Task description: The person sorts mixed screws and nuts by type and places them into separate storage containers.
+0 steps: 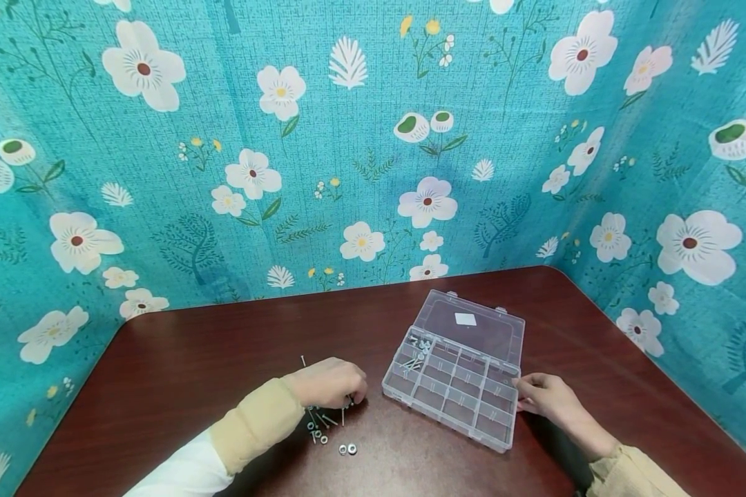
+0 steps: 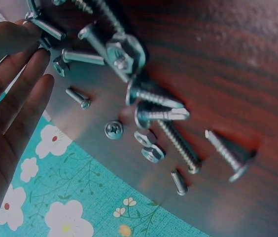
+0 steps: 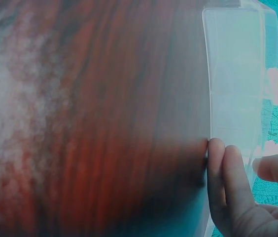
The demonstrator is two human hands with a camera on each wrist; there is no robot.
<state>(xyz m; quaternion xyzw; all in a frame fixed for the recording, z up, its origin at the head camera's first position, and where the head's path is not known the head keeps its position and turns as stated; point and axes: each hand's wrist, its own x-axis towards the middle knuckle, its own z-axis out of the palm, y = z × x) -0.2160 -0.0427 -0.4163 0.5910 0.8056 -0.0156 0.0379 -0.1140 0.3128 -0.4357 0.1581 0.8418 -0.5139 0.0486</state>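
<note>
Lying nearest: loose nuts (image 1: 351,449), then screws (image 2: 178,145), on the desk (image 1: 224,345). Left hand (image 1: 332,383) bends over them; contact hidden, cannot tell whether fingers grip one. Right hand (image 1: 550,397) pinches the box's (image 1: 441,417) side, presumably steadying it; lid (image 1: 479,335) open beyond.

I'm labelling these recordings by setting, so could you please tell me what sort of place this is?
Probably an indoor tabletop workspace for handling small hardware: a dark reddish-brown table before a teal floral backdrop, with a clear compartment box and loose screws on it.
</note>
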